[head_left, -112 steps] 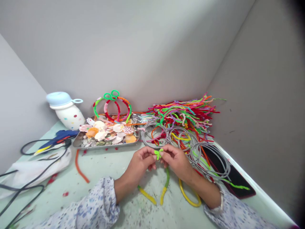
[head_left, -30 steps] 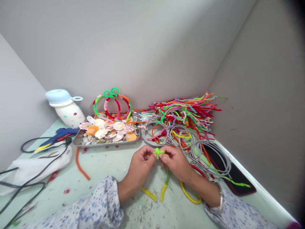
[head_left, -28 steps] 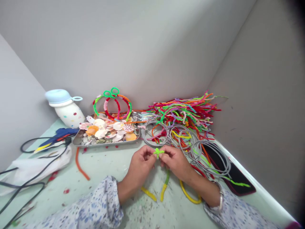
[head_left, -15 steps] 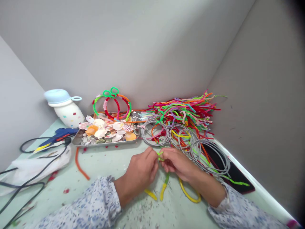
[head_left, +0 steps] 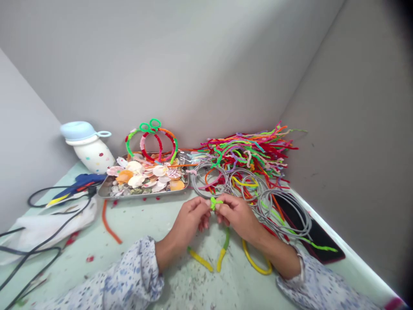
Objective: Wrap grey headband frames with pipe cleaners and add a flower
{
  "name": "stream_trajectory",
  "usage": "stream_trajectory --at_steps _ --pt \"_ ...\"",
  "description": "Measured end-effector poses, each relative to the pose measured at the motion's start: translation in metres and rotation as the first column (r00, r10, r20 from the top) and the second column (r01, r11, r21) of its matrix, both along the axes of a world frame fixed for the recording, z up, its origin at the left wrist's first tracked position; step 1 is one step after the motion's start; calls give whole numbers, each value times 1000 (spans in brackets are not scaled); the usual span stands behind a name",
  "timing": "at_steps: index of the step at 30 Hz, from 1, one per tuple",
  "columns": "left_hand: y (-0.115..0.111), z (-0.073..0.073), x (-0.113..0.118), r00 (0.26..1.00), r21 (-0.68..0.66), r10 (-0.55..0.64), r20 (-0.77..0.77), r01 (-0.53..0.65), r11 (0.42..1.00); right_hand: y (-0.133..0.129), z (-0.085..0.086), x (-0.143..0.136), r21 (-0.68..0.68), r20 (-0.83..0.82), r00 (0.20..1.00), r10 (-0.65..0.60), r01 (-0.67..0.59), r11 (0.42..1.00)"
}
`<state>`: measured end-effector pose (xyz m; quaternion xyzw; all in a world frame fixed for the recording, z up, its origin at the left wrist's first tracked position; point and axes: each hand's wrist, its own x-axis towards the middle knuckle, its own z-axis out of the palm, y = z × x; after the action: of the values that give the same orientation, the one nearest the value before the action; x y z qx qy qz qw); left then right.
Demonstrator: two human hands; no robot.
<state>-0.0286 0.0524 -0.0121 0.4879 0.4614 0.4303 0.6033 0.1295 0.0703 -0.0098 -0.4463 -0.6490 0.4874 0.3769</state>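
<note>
"What are the hands doing?"

"Both are pinching. The left hand (head_left: 190,217) and the right hand (head_left: 238,215) grip one lime-green pipe cleaner (head_left: 213,203) between thumb and forefinger, lifted over the table (head_left: 138,228), in front of the tray (head_left: 145,196) of seashells (head_left: 137,180)."

"How far along is it?"

"Partly shaped, I'd judge — it's already bent into a few small lobes, rather like a bow or blossom. The fingers hide part of it, so I can't tell whether any twist is finished."

"And what's left?"

"It isn't yet set down. Below the hands lie two green-and-yellow fuzzy strips (head_left: 222,254) — whether they join under there, I can't see. The wrapped hoops (head_left: 176,144) at the tray, topped with green rings (head_left: 155,125), look complete by comparison."
</note>
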Motion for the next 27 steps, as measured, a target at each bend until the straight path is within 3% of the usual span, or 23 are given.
stream_trajectory --at_steps 3,7,11,13,15,19,27 --pt "1 1 -1 998 31 -4 -59 6 1000 -1 1 -1 -11 9 999 33 -33 999" --pt "0 2 0 980 148 2 -199 28 989 -1 5 0 -177 -59 996 61 -70 982" --pt "-4 5 -1 913 345 81 -400 68 936 1 5 2 -338 -167 983 71 -125 933" --pt "-5 5 -1 894 400 126 -430 63 914 1 4 2 -374 -216 973 79 -157 914" --pt "-4 5 -1 931 350 90 -354 43 936 2 3 2 -370 -256 964 72 -166 914" --pt "0 5 0 998 145 -26 -51 33 989 3 0 1 -306 -316 948 47 -149 940" --pt "4 3 2 997 84 68 35 -71 994 2 -4 1 -267 -318 946 65 -155 951"
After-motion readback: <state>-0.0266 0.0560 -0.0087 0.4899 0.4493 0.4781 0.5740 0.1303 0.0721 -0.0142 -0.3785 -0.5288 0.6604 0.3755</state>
